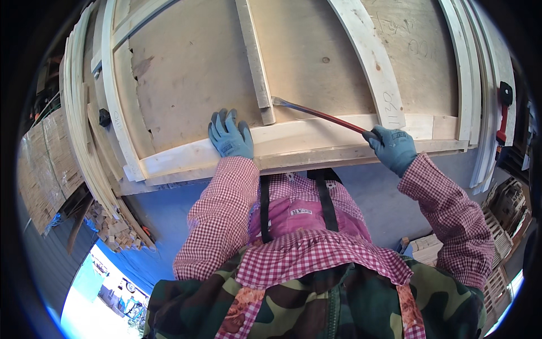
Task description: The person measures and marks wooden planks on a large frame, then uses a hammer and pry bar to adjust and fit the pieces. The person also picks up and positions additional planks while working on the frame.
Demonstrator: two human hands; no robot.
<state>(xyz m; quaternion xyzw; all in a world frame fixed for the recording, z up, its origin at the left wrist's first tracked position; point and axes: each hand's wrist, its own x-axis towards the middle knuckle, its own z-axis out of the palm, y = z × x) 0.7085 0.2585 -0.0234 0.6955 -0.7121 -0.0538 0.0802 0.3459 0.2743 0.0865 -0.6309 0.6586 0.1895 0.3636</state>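
My right hand (394, 148), in a blue work glove, is closed round the end of a red pry bar (324, 116). The bar slants up to the left, and its flattened metal tip meets the side of a short wooden slat (257, 62) near that slat's lower end. My left hand (230, 135), gloved alike, lies with fingers spread on the pale front board (305, 133), left of the slat's end. Both the board and the slat belong to a wooden frame lying over a worn plywood sheet (192, 73).
A wide pale board (370, 56) crosses the frame at right. Long thin strips (76, 107) are stacked along the left side. Beyond the frame's right edge lies a red and black tool (502, 113). Bundled wood pieces (51, 158) stand at far left, slatted wood (502, 243) at lower right.
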